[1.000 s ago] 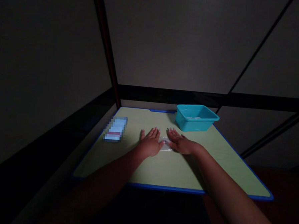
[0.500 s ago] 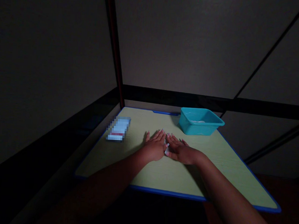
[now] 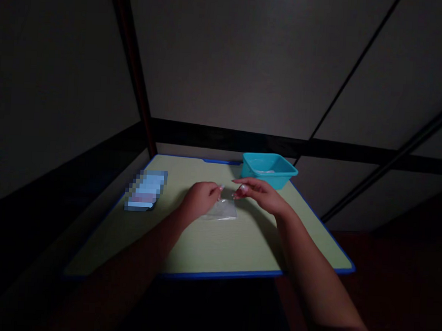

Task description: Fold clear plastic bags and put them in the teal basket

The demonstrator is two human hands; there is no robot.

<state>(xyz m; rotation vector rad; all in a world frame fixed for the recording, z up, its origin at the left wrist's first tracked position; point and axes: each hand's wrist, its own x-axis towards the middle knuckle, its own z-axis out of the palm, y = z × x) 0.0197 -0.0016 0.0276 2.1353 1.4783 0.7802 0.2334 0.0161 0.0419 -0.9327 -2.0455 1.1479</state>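
Observation:
A small clear plastic bag (image 3: pixel 224 211) lies on the pale tabletop (image 3: pixel 209 249) between my hands. My left hand (image 3: pixel 201 196) is closed in a pinch at the bag's far left edge, its thumb and fingertips together there. Just beyond the bag's far right corner is my right hand (image 3: pixel 260 192), index finger stretched out and thumb apart from it. The other right fingers curl down near the bag, and whether they touch it I cannot tell.
A turquoise plastic basket (image 3: pixel 285 180) stands at the far right of the table with something whitish inside. A phone-like, pixelated object (image 3: pixel 146 190) lies at the left. Blue edging (image 3: pixel 222 274) rims the table, and panelled walls (image 3: pixel 226 62) rise behind it.
Both hands lay flat, fingers spread, over the bag. Now they have lifted and moved apart, uncovering it, and the left has closed on its edge. The view has shifted right.

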